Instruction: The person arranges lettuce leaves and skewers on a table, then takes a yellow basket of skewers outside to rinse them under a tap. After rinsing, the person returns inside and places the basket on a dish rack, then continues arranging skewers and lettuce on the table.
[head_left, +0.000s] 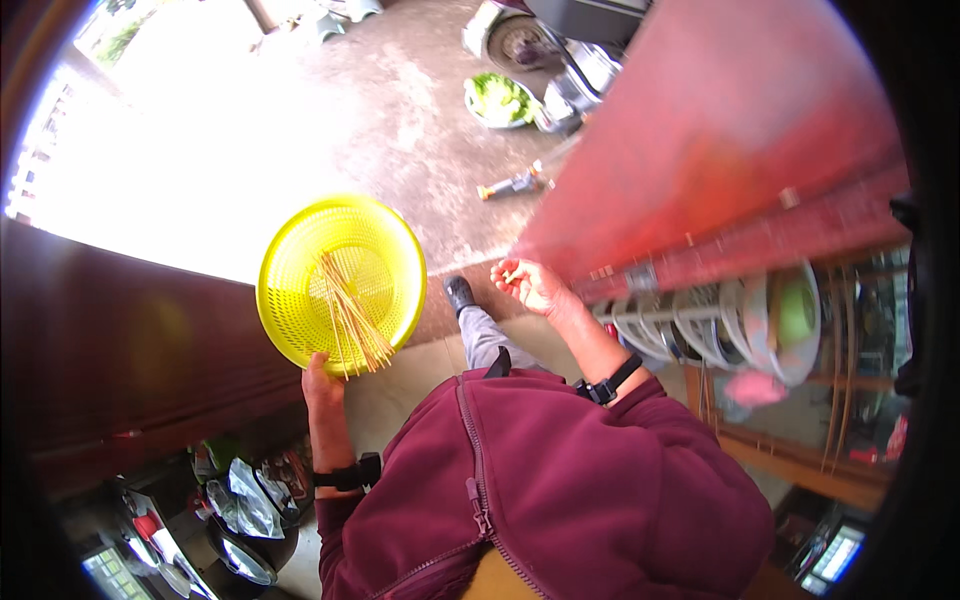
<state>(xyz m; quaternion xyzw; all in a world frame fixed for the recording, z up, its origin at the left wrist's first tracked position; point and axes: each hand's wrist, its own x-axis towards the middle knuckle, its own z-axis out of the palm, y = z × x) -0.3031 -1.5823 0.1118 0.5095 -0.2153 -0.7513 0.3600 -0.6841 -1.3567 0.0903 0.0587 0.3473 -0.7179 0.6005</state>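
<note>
My left hand (324, 382) grips the near rim of a yellow plastic colander basket (289, 300), with the thumb over the edge. A bundle of thin wooden sticks (352, 322) leans inside it, the ends poking past the rim beside that hand. Off to the right, my right hand (529, 285) is raised palm up with the fingers curled. Between them lies a small pale yellow-green piece (511, 277), too small to identify. The two hands are well apart, and the right one touches neither the basket nor the sticks.
Red door panels (712, 157) flank the doorway. My shoe (459, 292) is at the threshold. Outside are a bowl of leafy greens (499, 97), a grey-and-orange tool (514, 185) and a parked scooter (517, 41). A white rack (697, 322) stands right; a wok (247, 559) is lower left.
</note>
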